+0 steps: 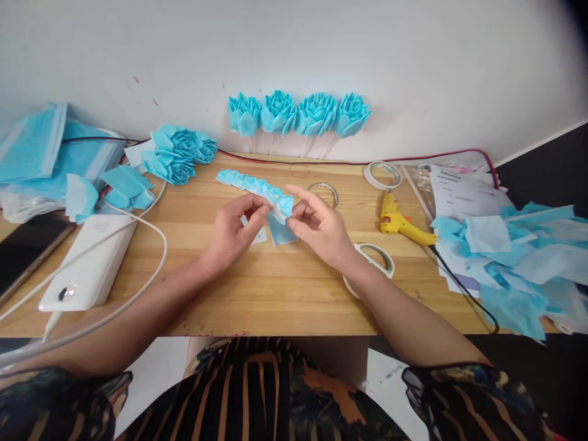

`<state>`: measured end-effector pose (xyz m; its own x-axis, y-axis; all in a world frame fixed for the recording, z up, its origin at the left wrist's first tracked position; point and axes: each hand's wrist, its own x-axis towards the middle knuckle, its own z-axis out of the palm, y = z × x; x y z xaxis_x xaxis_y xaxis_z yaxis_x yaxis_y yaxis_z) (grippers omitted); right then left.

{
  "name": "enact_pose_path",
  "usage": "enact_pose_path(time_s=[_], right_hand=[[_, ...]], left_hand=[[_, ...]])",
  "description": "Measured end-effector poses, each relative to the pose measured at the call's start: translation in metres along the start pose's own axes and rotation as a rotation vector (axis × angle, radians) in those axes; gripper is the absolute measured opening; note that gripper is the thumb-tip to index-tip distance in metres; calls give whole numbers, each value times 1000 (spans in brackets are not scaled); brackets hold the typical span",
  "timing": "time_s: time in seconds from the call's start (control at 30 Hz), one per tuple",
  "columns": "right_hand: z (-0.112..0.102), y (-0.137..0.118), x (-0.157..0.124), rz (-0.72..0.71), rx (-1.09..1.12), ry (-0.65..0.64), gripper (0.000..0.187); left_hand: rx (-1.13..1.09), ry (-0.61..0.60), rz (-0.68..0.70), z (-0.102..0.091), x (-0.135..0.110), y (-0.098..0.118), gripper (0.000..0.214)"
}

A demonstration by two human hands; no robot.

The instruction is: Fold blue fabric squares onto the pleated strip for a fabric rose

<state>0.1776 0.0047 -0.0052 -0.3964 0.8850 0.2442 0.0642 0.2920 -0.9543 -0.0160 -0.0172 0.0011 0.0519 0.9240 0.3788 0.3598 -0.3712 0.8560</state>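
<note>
Between my two hands is a pleated strip of light blue fabric (pixel 250 184), its folded points running up to the left. My left hand (pixel 234 229) pinches the strip's lower edge, thumb and forefinger together. At the strip's right end, my right hand (pixel 319 226) grips it between thumb and fingers, with the forefinger lifted. Beneath the fingers a flat blue piece of fabric (pixel 281 231) and a small white paper (pixel 258 236) show in part on the table. A thin tape ring (pixel 337 195) lies just behind my right hand.
Several blue fabric flowers (pixel 279 113) on sticks lean against the wall; more flowers (pixel 177 153) lie left. A yellow glue gun (pixel 399 223), tape rolls (pixel 383 176) and a heap of blue scraps (pixel 519 245) are right. A white power bank (pixel 89 260) with cable sits left.
</note>
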Motion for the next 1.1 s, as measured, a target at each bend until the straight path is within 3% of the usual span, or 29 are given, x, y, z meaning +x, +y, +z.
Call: enact_pose_path(time_s=[0.13,0.3,0.53,0.83,1.1], right_hand=[[-2,-3,0,32,38,-34,54],[-2,-1,0,30,106,-66,52],[-2,-2,0,92,131,-140,53],[2,5,-2,59,26,-58,54],[0,0,-1,47,-27,-48,53]], left_hand=[[-57,-38,-96,-3,3,-1,27],[-30,-116,-75,-2,4,2,26],[-108,-77,-83,2,2,-3,17],[-26,-121,30,5,-1,2,20],[-95,-128,-55,3,1,1,19]])
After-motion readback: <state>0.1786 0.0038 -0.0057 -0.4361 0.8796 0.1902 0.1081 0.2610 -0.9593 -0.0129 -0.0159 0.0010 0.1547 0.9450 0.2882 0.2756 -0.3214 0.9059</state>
